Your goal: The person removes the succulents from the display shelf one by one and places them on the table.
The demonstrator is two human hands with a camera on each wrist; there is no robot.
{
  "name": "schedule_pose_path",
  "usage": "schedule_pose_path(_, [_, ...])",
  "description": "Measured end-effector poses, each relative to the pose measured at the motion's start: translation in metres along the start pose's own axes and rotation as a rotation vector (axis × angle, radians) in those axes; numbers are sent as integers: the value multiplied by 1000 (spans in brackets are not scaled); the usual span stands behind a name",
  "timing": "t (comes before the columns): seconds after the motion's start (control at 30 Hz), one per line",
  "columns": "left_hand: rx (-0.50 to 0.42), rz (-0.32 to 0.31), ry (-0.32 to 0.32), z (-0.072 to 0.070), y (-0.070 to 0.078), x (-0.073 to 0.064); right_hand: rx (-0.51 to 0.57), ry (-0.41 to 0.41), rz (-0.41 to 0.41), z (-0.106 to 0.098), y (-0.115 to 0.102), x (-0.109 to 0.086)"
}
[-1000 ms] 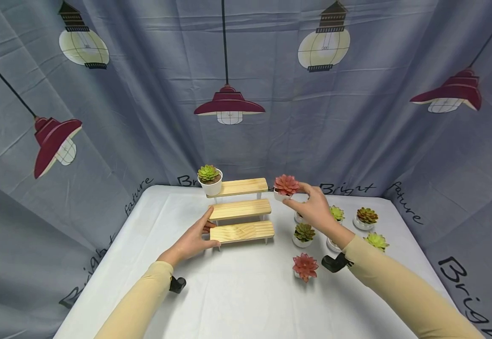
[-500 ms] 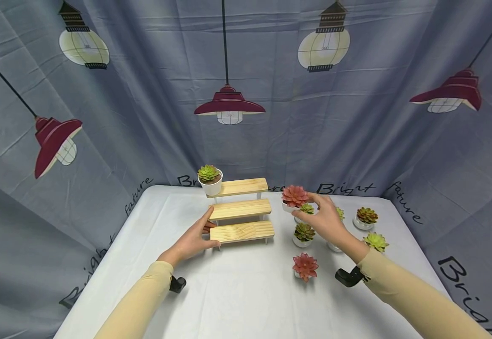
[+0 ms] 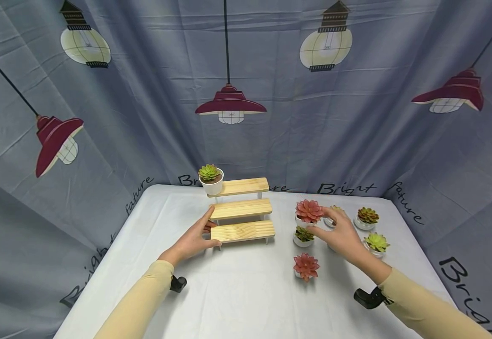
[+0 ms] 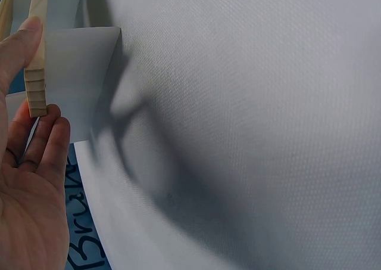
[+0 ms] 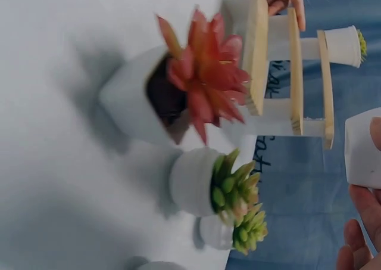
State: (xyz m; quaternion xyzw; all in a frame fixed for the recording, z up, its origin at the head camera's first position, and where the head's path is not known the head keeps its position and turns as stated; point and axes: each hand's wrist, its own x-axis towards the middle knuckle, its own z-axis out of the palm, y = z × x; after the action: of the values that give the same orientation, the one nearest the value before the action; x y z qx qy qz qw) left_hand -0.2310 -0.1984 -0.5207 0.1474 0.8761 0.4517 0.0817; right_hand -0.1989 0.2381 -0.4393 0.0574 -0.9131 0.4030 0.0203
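Observation:
A three-tier wooden display stand stands left of centre. At the left end of its lowest step, my left hand holds the board, thumb in front and fingers behind; the left wrist view shows the board's end between them. My right hand pinches a red potted succulent by its white pot, above the tabletop and right of the stand. Below it in the head view are a dark green potted succulent and another red succulent. A green potted succulent sits on the top step's left end.
More small potted succulents stand at the right: a brownish-green one near the back and a bright green one nearer. Others are partly hidden behind the right hand. A white cloth covers the table; a grey printed curtain surrounds it.
My right hand has moved right and nearer to me, lower over the pots, carrying the red potted succulent away from the stand. The left hand stays at the lowest step.

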Motion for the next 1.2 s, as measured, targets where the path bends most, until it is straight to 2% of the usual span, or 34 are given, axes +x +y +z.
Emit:
schedule_pose_path(0.13, [-1, -8, -3, 0, 0, 0, 11, 0, 28, -3, 7, -12])
schedule_pose_path(0.43, [0, -13, 4, 0, -1, 0, 23, 5, 34, -6, 26, -33])
schedule_pose_path(0.8, [-7, -11, 3, 1, -5, 1, -11, 9, 64, -7, 44, -49])
schedule_pose_path(1.2, [-34, 20, -8, 0, 0, 0, -34, 17, 130, -4, 65, -63])
